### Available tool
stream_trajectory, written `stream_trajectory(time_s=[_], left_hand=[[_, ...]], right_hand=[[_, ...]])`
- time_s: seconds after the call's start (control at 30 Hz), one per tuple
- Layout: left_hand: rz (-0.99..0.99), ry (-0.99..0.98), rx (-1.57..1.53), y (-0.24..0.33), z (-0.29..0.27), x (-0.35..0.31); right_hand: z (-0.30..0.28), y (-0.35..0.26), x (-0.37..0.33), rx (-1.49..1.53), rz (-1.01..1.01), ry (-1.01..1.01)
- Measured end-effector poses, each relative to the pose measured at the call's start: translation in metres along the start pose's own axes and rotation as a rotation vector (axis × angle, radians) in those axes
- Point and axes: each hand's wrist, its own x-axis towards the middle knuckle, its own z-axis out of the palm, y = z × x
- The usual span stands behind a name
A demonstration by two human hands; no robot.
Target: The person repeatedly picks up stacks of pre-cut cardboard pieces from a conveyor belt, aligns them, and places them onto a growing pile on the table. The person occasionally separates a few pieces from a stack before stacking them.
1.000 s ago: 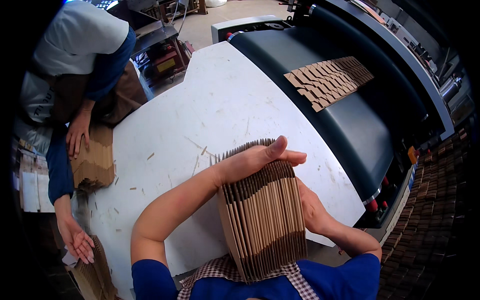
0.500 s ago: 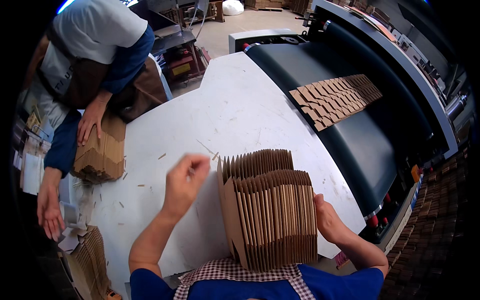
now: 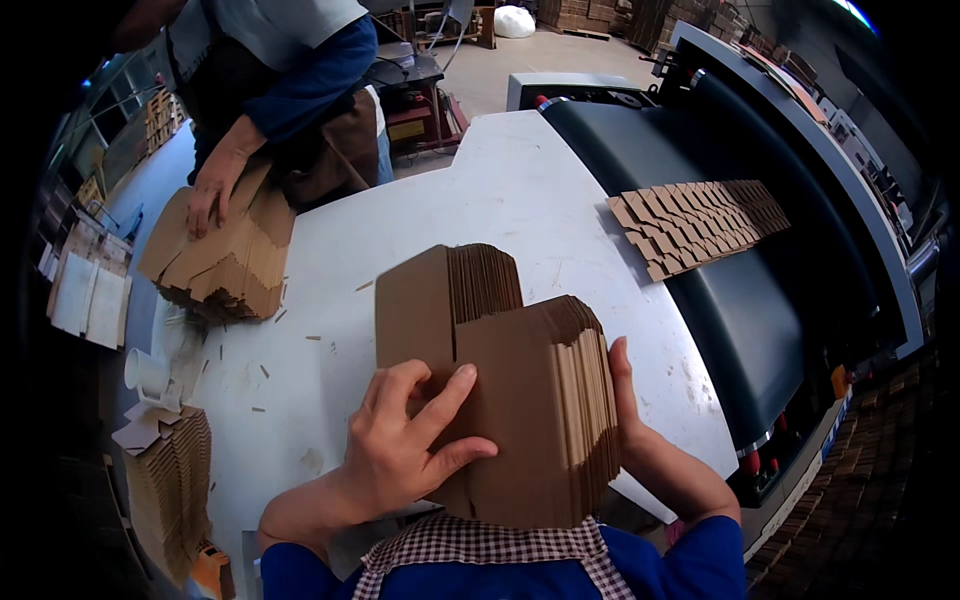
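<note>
A thick stack of folded brown cardboard blanks (image 3: 510, 400) stands on the white table in front of my body, its broad front sheet turned to the left and toward me. My left hand (image 3: 405, 435) rests on that sheet with its fingers spread. At the stack's right side is my right hand (image 3: 640, 425), bracing the packed edges; one digit points up along them and the other fingers are hidden behind the cardboard. The far part of the stack is offset to the left of the near part.
A conveyor machine (image 3: 700, 330) with a dark belt carries a row of overlapping cardboard blanks (image 3: 700, 222) on the right. At left, a co-worker's hand (image 3: 222, 185) lies on another cardboard stack (image 3: 225, 260). More stacked cardboard (image 3: 170, 490) stands near the white table's (image 3: 530, 180) left edge. Small scraps dot the tabletop.
My left hand has come down from the air onto the cardboard's front sheet. The fanned blanks are now pressed closer together and turned. The co-worker's second hand has left the view.
</note>
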Motion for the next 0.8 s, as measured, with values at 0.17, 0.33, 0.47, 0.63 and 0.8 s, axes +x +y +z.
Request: stream_trajectory(time_s=[0.17,0.33,0.47,0.63,0.8], left_hand=[[-0.014,-0.128,0.225,0.0,0.031,0.025],[0.076,-0.177,0.227,0.005,0.059,0.032],[0.146,-0.245,0.304,0.018,0.074,0.046],[0.065,-0.439,0.095,0.016,0.093,0.04],[0.118,-0.488,0.27,0.011,0.105,0.061]], right_hand=[[-0.032,0.047,0.044,0.334,0.044,-0.055],[-0.052,-0.018,0.026,-0.341,0.016,0.402],[0.019,-0.077,0.009,-1.268,-0.872,0.357],[0.085,-0.056,0.053,-1.542,-0.788,-0.343],[0.071,-0.036,0.088,-1.629,-0.854,-0.599]])
